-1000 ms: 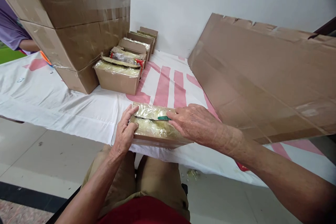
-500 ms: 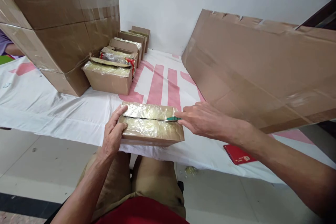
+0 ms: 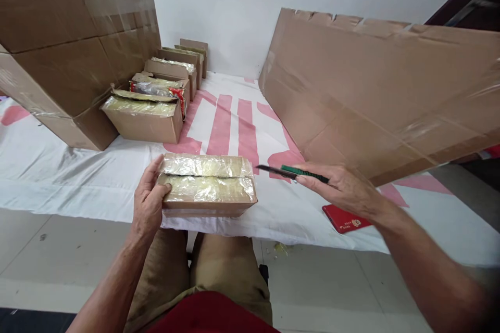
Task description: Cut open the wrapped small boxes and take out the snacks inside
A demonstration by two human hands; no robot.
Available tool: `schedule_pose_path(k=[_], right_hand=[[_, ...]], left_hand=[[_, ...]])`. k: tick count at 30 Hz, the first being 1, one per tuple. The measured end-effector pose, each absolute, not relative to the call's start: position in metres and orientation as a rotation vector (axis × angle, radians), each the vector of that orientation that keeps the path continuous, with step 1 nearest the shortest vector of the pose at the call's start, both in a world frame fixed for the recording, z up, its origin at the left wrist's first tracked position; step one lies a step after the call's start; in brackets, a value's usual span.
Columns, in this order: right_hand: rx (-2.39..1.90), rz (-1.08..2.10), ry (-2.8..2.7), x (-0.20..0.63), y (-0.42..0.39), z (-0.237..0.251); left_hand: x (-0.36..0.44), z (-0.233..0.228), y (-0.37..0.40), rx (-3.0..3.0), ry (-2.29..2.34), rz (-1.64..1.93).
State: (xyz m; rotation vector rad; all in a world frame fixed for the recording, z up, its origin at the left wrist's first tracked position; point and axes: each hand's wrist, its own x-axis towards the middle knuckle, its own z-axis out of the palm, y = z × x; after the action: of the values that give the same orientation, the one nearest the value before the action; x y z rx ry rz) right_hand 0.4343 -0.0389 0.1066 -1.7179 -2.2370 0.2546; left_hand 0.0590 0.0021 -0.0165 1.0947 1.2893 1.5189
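Note:
A small cardboard box [image 3: 207, 187] with shiny tape across its top lies at the near edge of the white cloth-covered table [image 3: 78, 177]. A slit runs lengthwise along the tape. My left hand [image 3: 146, 203] grips the box's left end. My right hand [image 3: 344, 190] is to the right of the box, clear of it, holding a green-handled utility knife [image 3: 292, 171] with its blade pointing left toward the box.
A row of similar small boxes [image 3: 144, 114], some open, runs back along the left. Big taped cartons [image 3: 70, 41] stand at the far left. A large flattened cardboard sheet [image 3: 371, 93] leans at the right. A red card [image 3: 344, 218] lies near my right wrist.
My right hand drew the knife rightward along the box top, off its right end and away from it. My left hand kept hold of the box's left end.

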Motion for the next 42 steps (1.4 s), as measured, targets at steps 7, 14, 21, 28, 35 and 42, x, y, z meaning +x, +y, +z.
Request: schedule_pose_path(k=[7,14,21,28,35,42], right_hand=[[-2.034,-0.081,-2.134,0.434,-0.034,-0.033],[-1.827,-0.036,-2.018,0.432,-0.037,-0.037],[-1.399,0.150,-1.930,0.365,-0.049,0.019],[-1.046,0.096,-2.048,0.352,-0.075,0.023],[-1.003,0.098,-2.286,0.360,-0.086,0.036],[-1.190,0.450,-2.233,0.345,-0.062,0.063]], left_hand=[[0.054,-0.016,-0.015,1.279,1.471,1.565],[0.040,-0.015,-0.043,1.567,1.696,1.442],[0.054,-0.018,-0.049,1.455,1.544,1.614],[0.039,-0.022,-0.045,1.119,1.118,1.559],[0.005,-0.026,-0.047,1.146,1.133,1.467],[0.009,-0.006,-0.049,1.291,1.120,1.434]])
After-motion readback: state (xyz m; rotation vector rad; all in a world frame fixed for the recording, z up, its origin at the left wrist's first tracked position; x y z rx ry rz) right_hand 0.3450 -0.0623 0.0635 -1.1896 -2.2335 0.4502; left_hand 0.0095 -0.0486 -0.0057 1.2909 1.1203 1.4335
